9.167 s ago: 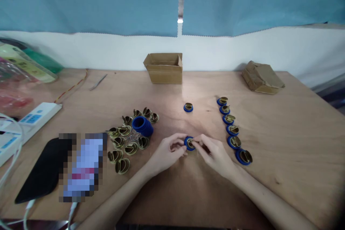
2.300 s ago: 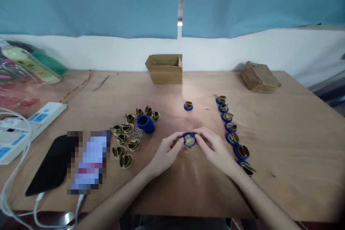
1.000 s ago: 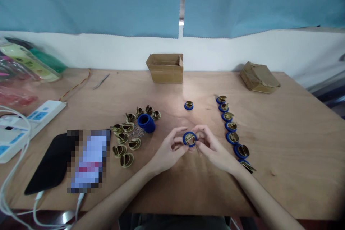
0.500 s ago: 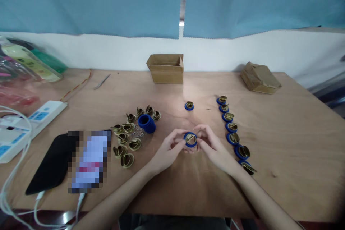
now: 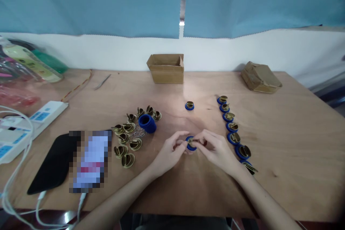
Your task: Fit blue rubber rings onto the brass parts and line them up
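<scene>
Between my hands, low over the table, is a blue ring (image 5: 192,148) with a round brass-coloured fitting seated in it. My left hand (image 5: 169,152) is closed on the ring's left side. My right hand (image 5: 217,151) pinches at the fitting on the right, and its fingertips cover much of the brass. A similar blue ring with a brass fitting (image 5: 189,105) lies farther back. To the left, several loose brass fittings (image 5: 135,144) lie around a stack of blue rings (image 5: 147,124) and a small pile of thin metal pieces (image 5: 138,132).
A row of ringed brass fittings (image 5: 232,127) runs down the right. At the back are an open cardboard box (image 5: 167,75) and a crumpled box (image 5: 260,77). A power strip (image 5: 48,113), cables, a black phone-like slab (image 5: 52,163) and a lit phone (image 5: 93,161) occupy the left.
My right fingers have moved from the ring's right edge onto the brass fitting, now covering part of it. The ring has tilted and dropped slightly in view. My left hand still holds it.
</scene>
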The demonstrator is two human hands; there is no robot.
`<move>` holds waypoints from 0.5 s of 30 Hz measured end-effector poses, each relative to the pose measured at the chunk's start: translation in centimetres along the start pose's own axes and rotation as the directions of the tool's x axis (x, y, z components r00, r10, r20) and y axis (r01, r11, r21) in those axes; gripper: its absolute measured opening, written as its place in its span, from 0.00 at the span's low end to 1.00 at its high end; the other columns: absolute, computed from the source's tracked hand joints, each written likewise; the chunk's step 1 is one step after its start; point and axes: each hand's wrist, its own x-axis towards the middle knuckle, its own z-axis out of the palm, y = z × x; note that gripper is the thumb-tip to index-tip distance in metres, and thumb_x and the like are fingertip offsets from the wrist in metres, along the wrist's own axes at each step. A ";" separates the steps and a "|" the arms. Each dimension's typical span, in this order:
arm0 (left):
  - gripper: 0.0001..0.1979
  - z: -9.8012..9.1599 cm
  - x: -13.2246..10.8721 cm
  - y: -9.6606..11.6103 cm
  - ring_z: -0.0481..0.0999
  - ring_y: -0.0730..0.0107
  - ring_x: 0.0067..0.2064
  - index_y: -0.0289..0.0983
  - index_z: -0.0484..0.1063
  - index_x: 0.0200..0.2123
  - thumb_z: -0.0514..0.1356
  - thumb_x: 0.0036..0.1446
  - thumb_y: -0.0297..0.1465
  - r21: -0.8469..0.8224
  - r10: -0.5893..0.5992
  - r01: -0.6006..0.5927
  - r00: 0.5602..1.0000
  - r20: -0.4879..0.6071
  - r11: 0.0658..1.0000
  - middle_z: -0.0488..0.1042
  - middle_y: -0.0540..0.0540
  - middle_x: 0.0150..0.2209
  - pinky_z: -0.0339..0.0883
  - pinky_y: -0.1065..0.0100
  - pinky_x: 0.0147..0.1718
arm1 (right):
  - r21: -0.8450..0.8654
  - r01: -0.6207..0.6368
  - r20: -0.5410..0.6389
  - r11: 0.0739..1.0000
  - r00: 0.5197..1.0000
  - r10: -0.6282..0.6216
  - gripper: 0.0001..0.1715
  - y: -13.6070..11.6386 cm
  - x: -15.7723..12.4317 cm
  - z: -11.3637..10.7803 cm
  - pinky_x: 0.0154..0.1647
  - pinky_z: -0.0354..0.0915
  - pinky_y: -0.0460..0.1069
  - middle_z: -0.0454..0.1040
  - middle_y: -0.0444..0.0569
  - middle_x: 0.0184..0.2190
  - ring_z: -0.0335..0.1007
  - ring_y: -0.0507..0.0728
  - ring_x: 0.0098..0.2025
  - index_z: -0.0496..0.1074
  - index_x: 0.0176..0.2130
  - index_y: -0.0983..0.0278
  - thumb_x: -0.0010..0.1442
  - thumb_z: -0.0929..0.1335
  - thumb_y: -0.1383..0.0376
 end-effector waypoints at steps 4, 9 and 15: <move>0.13 -0.5 -0.1 -0.5 0.81 0.63 0.45 0.39 0.69 0.53 0.53 0.68 0.31 0.329 0.176 -0.151 0.983 -0.049 0.932 0.80 0.44 0.43 0.75 0.60 0.46 | -0.209 0.044 -0.022 0.977 0.999 -0.050 0.14 0.4 -0.2 -0.6 0.30 0.61 0.47 0.72 0.45 0.28 0.68 0.53 0.28 0.70 0.31 0.63 0.70 0.65 0.64; 0.11 -0.4 -0.3 -1.6 0.74 0.56 0.57 0.38 0.71 0.48 0.53 0.66 0.24 0.758 0.416 -0.401 0.890 0.188 0.515 0.75 0.39 0.52 0.70 0.52 0.57 | -0.611 0.062 -0.037 0.789 0.994 -0.106 0.14 0.6 -0.3 -4.0 0.34 0.62 0.49 0.78 0.49 0.32 0.74 0.57 0.32 0.75 0.38 0.62 0.72 0.62 0.63; 0.15 0.1 -0.3 -2.1 0.65 0.53 0.66 0.35 0.67 0.55 0.52 0.66 0.25 0.830 0.385 -0.454 0.864 0.323 0.323 0.66 0.35 0.64 0.64 0.50 0.64 | -0.854 -0.003 0.039 0.520 0.997 0.069 0.14 2.3 4.6 -11.9 0.26 0.53 0.49 0.80 0.49 0.29 0.73 0.58 0.27 0.78 0.38 0.60 0.68 0.64 0.60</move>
